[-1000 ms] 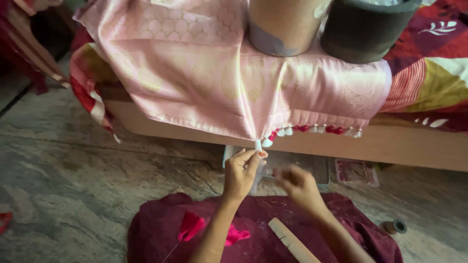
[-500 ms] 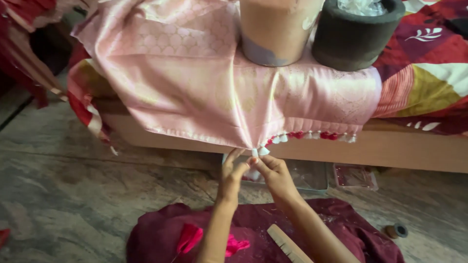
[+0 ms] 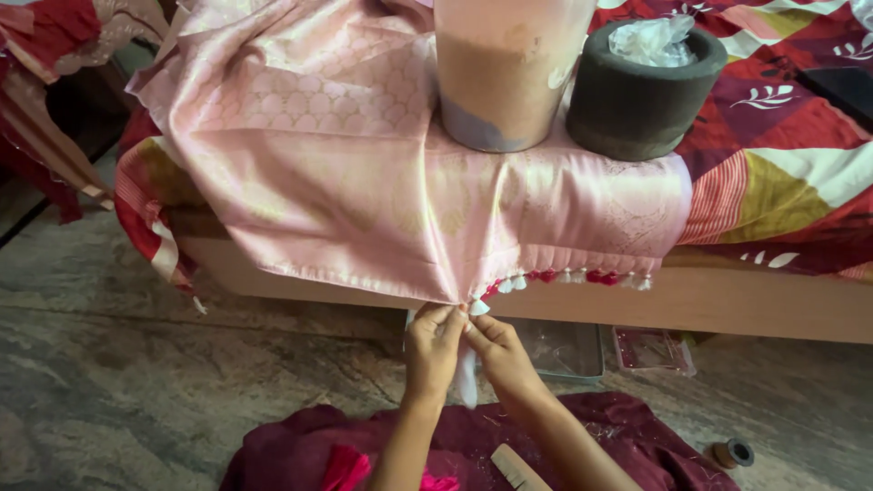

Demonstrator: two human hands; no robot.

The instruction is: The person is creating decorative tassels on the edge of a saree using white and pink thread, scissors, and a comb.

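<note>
Bed: low wooden bed frame point(image 3: 746, 314) under a red patterned quilt point(image 3: 782, 182).
Cloth: glossy pink woven fabric point(image 3: 346, 182) draped over the bed's edge, its hem carrying a row of small red and white tassels point(image 3: 568, 275).
Weights: a tall tan cylindrical container point(image 3: 509, 68) and a dark stone mortar point(image 3: 646, 86) stand on the fabric, side by side.
Lap: maroon cloth point(image 3: 618, 445) with a flat wooden stick point(image 3: 516, 468) lying on it.
Left hand point(image 3: 432, 345): fingers pinched shut on the hem, just beside the endmost tassel.
Right hand point(image 3: 500, 355): fingertips closed on the same hem spot, touching the left hand.
Floor: small thread spool point(image 3: 732, 452) on grey stone.
</note>
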